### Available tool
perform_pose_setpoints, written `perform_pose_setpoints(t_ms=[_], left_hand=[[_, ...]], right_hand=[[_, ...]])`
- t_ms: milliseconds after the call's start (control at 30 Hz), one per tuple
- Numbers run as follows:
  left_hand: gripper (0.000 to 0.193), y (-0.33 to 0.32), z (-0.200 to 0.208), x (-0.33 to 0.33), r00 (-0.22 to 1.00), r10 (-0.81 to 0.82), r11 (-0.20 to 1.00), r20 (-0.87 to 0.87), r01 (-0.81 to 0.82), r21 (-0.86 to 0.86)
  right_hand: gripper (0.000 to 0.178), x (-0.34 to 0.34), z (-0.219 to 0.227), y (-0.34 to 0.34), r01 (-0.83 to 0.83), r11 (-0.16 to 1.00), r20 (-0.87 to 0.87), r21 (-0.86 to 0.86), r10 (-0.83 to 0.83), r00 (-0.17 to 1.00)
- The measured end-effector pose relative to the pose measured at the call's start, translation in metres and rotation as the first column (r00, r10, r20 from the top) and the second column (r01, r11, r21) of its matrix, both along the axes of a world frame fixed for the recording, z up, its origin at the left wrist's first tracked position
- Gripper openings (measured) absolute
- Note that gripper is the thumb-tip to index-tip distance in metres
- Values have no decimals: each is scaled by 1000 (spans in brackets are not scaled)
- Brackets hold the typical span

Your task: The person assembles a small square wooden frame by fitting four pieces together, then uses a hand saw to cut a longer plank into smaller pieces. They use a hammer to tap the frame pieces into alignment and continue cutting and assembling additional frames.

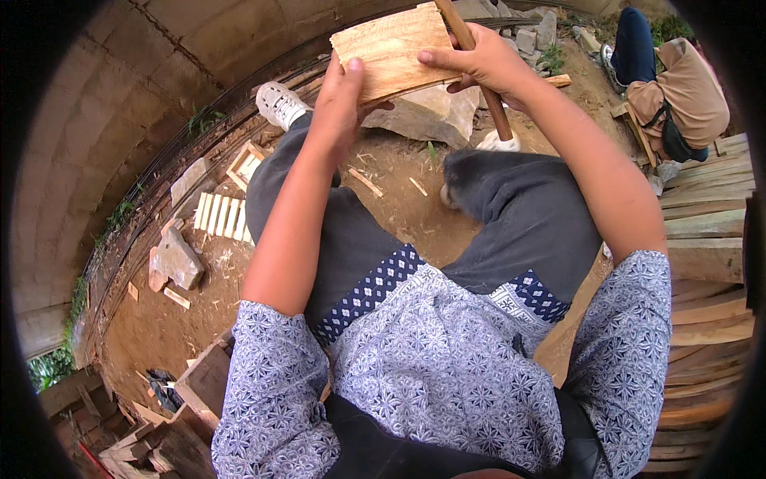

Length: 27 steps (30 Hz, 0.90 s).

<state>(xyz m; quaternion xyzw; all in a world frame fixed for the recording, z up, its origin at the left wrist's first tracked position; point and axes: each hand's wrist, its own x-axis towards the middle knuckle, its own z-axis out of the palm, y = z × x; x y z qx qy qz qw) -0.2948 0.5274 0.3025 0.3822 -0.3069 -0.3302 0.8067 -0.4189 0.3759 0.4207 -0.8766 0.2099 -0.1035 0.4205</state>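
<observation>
A pale, rough-edged wooden board is held up between my hands at the top of the view. My left hand is closed on its left end, with the thumb on the upper face. The right end is gripped by my right hand, thumb likewise on top. A round brown wooden handle passes through my right hand and slants down past the board. The handle's upper end runs out of the picture, so what it belongs to cannot be seen. A large flat stone lies beneath the board.
Slatted pale wood and a small wooden frame lie on the left, near stones. Stacked planks line the right side. Another person sits at the upper right. A curved wall bounds the left.
</observation>
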Motion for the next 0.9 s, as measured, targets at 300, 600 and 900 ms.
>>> perform_pose_setpoints(t_ms=[300,600,900], left_hand=[[48,-6,-6,-12,995,6,1000,104,-7,5],[52,-19,-35,-17,987,87,990,137,-101,101],[53,-7,-54,-30,996,34,939,87,-62,339]], right_hand=[[62,-17,-4,1,66,998,13,11,-67,998],[58,-16,-71,-27,134,957,68,256,-156,985],[43,-37,-153,-32,209,852,110,480,-295,949]])
